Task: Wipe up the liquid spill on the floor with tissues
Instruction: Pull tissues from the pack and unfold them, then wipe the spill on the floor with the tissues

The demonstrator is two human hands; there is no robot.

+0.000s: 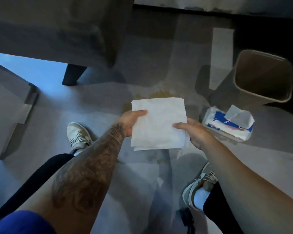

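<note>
Gripping tissues [157,122] over yellowish spill [159,94] on grey floor [100,102]: left hand [132,121], right hand [194,132].

**A:** Bright or dim?

**B:** Dim and cool. Blue light spills onto the floor [32,65] at the far left, under the armchair [57,31]. The far right corner sinks to near black.

**A:** Anything bright?

**B:** The tissues [157,122], plain white, and a pale glossy reflection on the floor left of the bin [227,92], which throws a soft shadow leftward.

**A:** Sharp?

**B:** Soft and smeared everywhere. The wide lens bends lines at the edges and stretches the near corners.
</note>
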